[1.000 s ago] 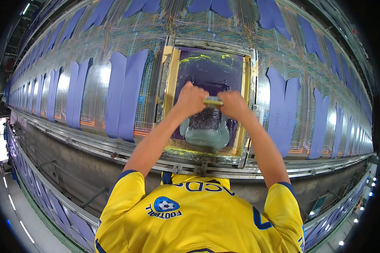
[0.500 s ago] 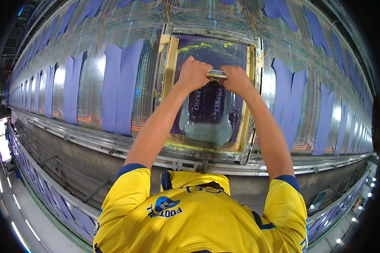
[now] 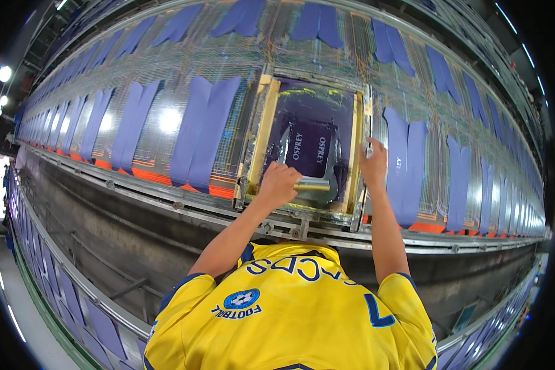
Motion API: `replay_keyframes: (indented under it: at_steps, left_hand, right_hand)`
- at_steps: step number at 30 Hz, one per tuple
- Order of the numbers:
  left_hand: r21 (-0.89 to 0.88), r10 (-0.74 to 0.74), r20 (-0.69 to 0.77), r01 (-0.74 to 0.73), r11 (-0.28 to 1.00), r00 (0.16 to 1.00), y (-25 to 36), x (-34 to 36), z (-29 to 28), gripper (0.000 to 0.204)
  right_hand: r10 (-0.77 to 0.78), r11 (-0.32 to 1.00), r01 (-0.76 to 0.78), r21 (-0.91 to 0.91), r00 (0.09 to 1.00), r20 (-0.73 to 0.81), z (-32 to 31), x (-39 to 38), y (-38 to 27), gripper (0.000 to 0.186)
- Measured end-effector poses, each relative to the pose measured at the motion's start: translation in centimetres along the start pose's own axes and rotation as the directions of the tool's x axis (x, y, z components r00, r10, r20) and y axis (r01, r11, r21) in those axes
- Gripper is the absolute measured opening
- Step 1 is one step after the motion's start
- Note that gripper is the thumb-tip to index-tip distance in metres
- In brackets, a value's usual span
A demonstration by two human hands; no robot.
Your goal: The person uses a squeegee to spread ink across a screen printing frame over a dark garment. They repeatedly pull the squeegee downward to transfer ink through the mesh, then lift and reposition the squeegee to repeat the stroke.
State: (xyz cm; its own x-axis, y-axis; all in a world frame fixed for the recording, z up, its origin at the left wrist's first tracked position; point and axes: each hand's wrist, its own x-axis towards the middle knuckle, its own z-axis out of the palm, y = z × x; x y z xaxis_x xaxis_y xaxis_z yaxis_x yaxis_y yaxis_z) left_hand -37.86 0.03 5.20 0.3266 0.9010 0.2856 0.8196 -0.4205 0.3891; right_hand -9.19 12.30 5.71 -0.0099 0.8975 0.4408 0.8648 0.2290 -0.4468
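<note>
A printing screen (image 3: 263,132) with a pale yellow inner border and metal rails lies on the long table in front of me. Its dark purple mesh (image 3: 312,148) carries white lettering in the middle, with wet ink around it and yellow smears along the far edge. At the near end of the mesh, my left hand (image 3: 279,186) is closed around one end of a squeegee (image 3: 315,185), whose bar reaches to the right. My right hand (image 3: 374,161) grips the right edge of the screen frame, its fingers bent round the rail and partly hidden.
Pairs of purple fabric pieces (image 3: 205,129) lie in rows along the table on both sides and at the back. One piece (image 3: 406,163) right of the frame bears small white print. A metal rail (image 3: 148,196) runs along the table's near edge.
The squeegee has come toward me to the near end of the screen. My right hand has let go of it and moved to the frame's right edge. The view has tilted.
</note>
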Motion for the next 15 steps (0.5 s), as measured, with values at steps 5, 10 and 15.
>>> replay_keyframes:
  at_steps: [5, 10, 15]
  left_hand:
    - [-0.022, 0.034, 0.102, -0.032, 0.999, 0.994, 2.8, -3.9, 1.5, 0.029]
    - [-0.022, 0.038, 0.146, -0.035, 0.999, 0.989, 2.8, -3.2, 2.3, 0.024]
    - [0.116, 0.044, 0.133, -0.060, 0.991, 0.990, 0.0, 7.2, 2.3, 0.019]
  right_hand:
    - [0.464, 0.886, -0.463, -0.034, 0.885, 0.040, 1.6, -0.7, 8.1, 0.031]
    - [0.392, 0.903, -0.385, 0.189, 0.920, 0.001, 1.3, -1.3, 9.5, 0.028]
    - [0.431, 0.874, -0.420, 0.243, 0.902, 0.006, -1.1, -1.4, 8.8, 0.027]
